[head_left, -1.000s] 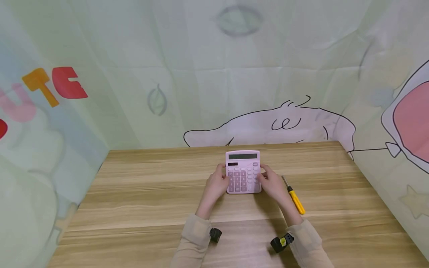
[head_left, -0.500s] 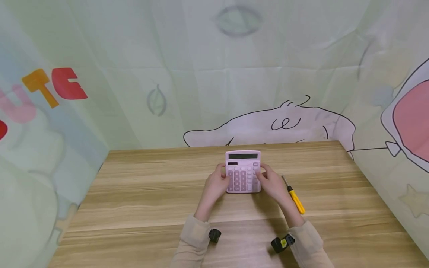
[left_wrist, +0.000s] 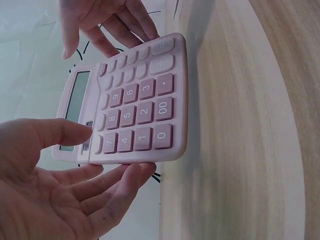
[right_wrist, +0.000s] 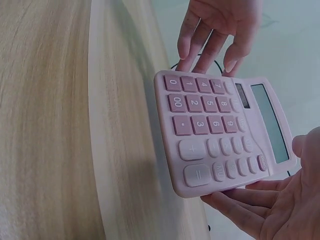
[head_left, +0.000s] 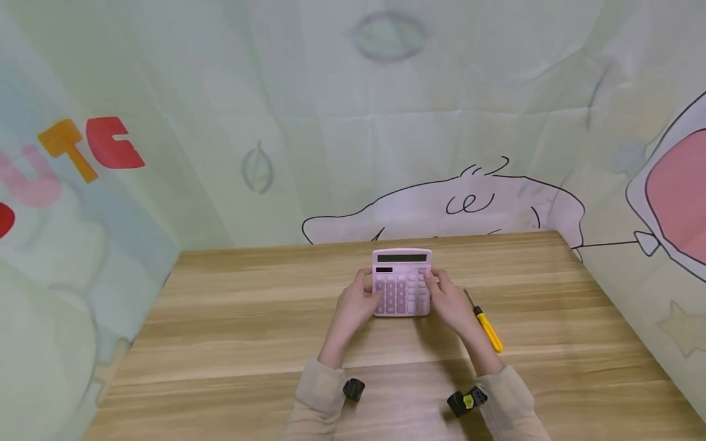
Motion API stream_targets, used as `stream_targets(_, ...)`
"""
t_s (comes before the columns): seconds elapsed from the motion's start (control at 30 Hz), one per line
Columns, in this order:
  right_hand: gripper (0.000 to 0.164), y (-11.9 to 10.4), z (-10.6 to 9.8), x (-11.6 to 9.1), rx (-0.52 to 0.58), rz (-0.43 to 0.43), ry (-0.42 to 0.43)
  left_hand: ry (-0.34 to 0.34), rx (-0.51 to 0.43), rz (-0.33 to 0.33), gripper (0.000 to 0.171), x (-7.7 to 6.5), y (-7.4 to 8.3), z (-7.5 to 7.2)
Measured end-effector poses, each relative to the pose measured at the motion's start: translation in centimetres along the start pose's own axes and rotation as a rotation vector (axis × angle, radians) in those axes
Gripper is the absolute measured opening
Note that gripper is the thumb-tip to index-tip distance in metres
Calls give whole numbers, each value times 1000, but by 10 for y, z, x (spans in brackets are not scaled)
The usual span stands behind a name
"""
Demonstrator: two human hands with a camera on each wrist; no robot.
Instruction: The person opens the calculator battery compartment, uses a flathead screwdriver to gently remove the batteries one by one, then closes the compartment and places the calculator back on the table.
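Calculator (head_left: 401, 285), pink and flat, is being held between two hands, its screen (head_left: 402, 258) sitting at the far end and its darker pink number keys (right_wrist: 200, 104) sitting nearer the person. The left hand (head_left: 355, 304) is holding the calculator's left side, its thumb lying over the front and its fingers reaching round the edge. The right hand (head_left: 449, 304) is holding the right side with its fingers at the edge, and its thumb is sticking out over the front near the top; I am not able to tell if that thumb is touching. Under the calculator the wooden worktop (head_left: 248, 306) is spreading out, but I am not able to tell if the bottom edge is touching it. To the right of the calculator, just past the right hand, a screwdriver (head_left: 488, 332) is lying on the worktop, its yellow handle pointing toward the person. Nearer the person than the calculator, two light sleeves (head_left: 322, 386) are showing. Behind the calculator a pale cloth (head_left: 325, 141) is hanging, with drawings on it: an orange letter T (head_left: 68, 147) is showing far to the left of the calculator, and a pink balloon (head_left: 681, 196) is showing far to the right.
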State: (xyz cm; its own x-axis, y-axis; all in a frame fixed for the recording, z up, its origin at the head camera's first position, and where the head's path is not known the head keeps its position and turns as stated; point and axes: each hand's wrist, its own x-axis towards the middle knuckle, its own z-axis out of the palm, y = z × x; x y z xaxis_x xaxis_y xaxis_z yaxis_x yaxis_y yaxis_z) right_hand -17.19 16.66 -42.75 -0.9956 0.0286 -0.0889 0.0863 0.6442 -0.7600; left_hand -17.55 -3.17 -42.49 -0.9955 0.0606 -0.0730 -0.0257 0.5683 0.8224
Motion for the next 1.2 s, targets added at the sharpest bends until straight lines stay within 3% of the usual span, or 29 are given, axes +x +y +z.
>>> stream_targets(0.33, 62, 1, 0, -1, 10, -4, 0, 32, -2, 0, 57, -2, 1, 0)
stream_targets(0.6, 65, 0, 1, -3, 4, -33, 43, 22, -55, 9, 61, -2, 2, 1)
stream_targets(1.2, 69, -2, 1, -5, 55, 11, -12, 43, -139, 2, 59, -6, -2, 5)
